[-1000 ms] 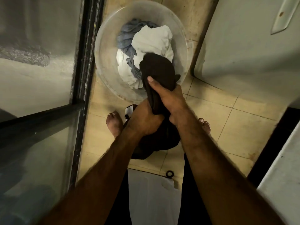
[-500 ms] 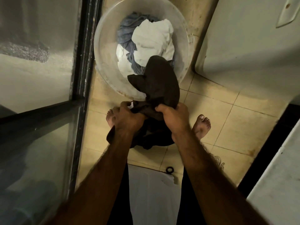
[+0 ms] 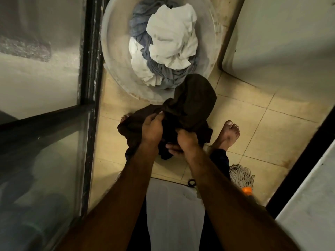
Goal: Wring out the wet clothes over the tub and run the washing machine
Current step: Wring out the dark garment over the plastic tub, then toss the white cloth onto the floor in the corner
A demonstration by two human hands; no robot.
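A dark brown cloth (image 3: pixel 192 105) hangs bunched between both hands, its top end over the near rim of the tub. My left hand (image 3: pixel 151 131) grips its left part and my right hand (image 3: pixel 184 142) clutches its lower folds. The round pale tub (image 3: pixel 116 57) stands on the floor ahead, holding a white cloth (image 3: pixel 172 35) and a grey-blue cloth (image 3: pixel 141 24). A white appliance body, likely the washing machine (image 3: pixel 282 42), fills the upper right.
A dark-framed glass door (image 3: pixel 90 69) runs down the left. My bare feet stand on beige tiles (image 3: pixel 272 131). A mop head (image 3: pixel 241 174) with an orange collar lies at the right foot. A white ledge (image 3: pixel 311 205) sits at the lower right.
The hands have moved from a stacked twist grip to side by side and drawn back toward me. The brown cloth has loosened and spread out.
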